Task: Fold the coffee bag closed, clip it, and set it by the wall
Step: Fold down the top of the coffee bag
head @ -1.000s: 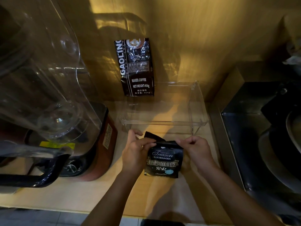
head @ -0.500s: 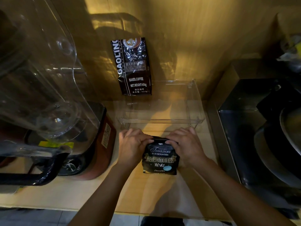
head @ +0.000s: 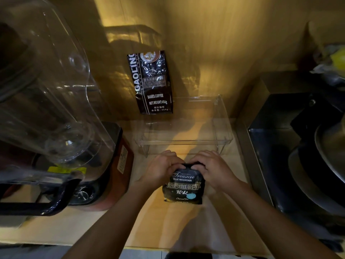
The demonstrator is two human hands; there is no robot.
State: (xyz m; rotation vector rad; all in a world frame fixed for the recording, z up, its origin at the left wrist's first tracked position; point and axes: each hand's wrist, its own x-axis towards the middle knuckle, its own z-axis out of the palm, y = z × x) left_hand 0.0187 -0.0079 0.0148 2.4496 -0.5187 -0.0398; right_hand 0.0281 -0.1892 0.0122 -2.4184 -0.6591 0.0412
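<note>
Small glossy black coffee bag (head: pixel 183 186), "Treasure Blue Mountain", upright on wooden bench (head: pixel 186 225). Left hand (head: pixel 161 168) & right hand (head: pixel 214 169) both clamped on folded top. Behind: clear acrylic tray (head: pixel 224 126), crinkled "GAOLIN… Baked Coffee, 454g" bag (head: pixel 152 83) against wall.

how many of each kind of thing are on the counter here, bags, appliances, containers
Coffee bags: 2 (small black Blue Mountain coffee bag under both hands, tall black Gaoling coffee bag against the wall)
Blenders: 1 (clear-jug blender with reddish base)
Clear plastic trays: 1 (clear plastic tray)
Total: 4
</note>
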